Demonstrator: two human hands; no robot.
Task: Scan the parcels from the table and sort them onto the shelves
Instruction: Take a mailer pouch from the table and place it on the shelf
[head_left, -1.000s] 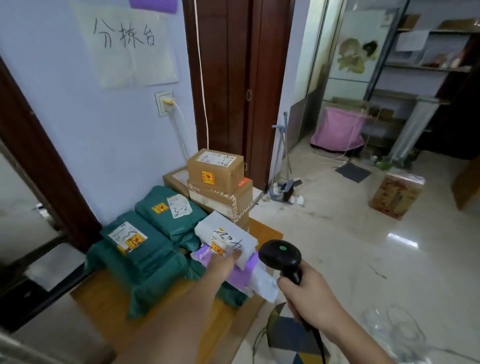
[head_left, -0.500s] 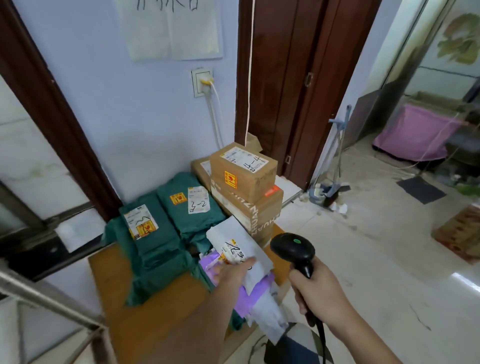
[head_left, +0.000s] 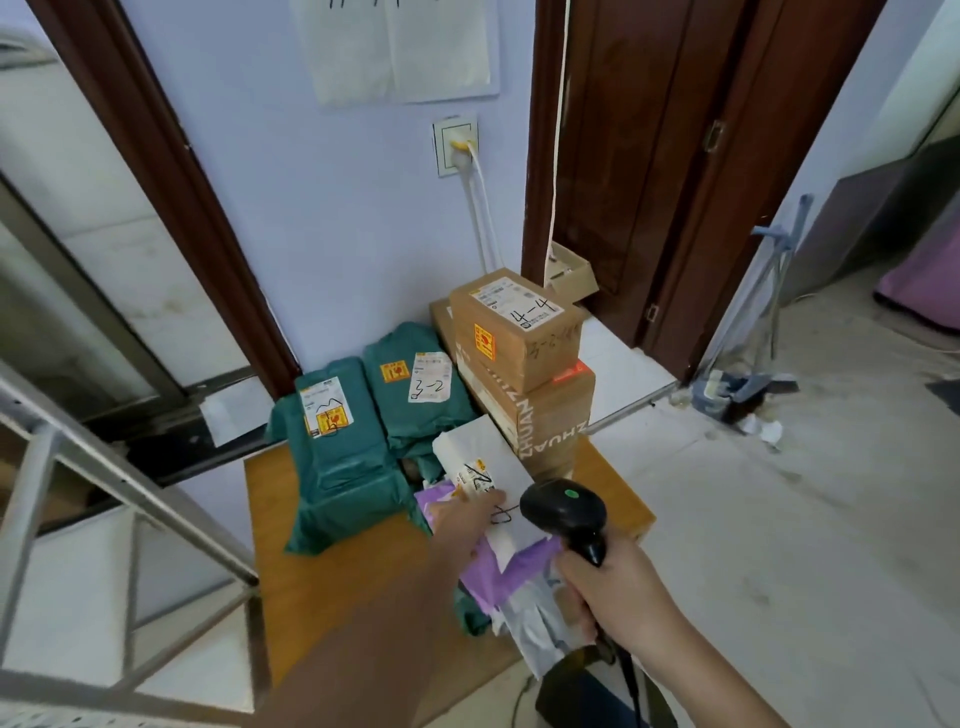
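Note:
A small wooden table (head_left: 332, 587) carries the parcels. My left hand (head_left: 467, 522) reaches across it and holds the near end of a white bag parcel (head_left: 485, 457), which lies on a purple bag (head_left: 498, 574). My right hand (head_left: 613, 592) grips a black barcode scanner (head_left: 563, 512), whose head hovers just right of the white parcel's label. Two green bag parcels (head_left: 337, 447) (head_left: 415, 395) lie at the back left; one is marked 3-2. At the back right, a cardboard box marked 4-4 (head_left: 514, 330) sits on a larger box (head_left: 540, 415).
A grey metal shelf frame (head_left: 130, 499) stands at the left, close to the table. A wall socket with a white cable (head_left: 457, 145) is above the parcels. Brown doors (head_left: 649, 156) and a tiled floor (head_left: 779, 545) lie to the right, with a dustpan and broom (head_left: 748, 374).
The view has swung left and down towards the table. My left hand stays on the white parcel, and the scanner in my right hand has come closer to its label.

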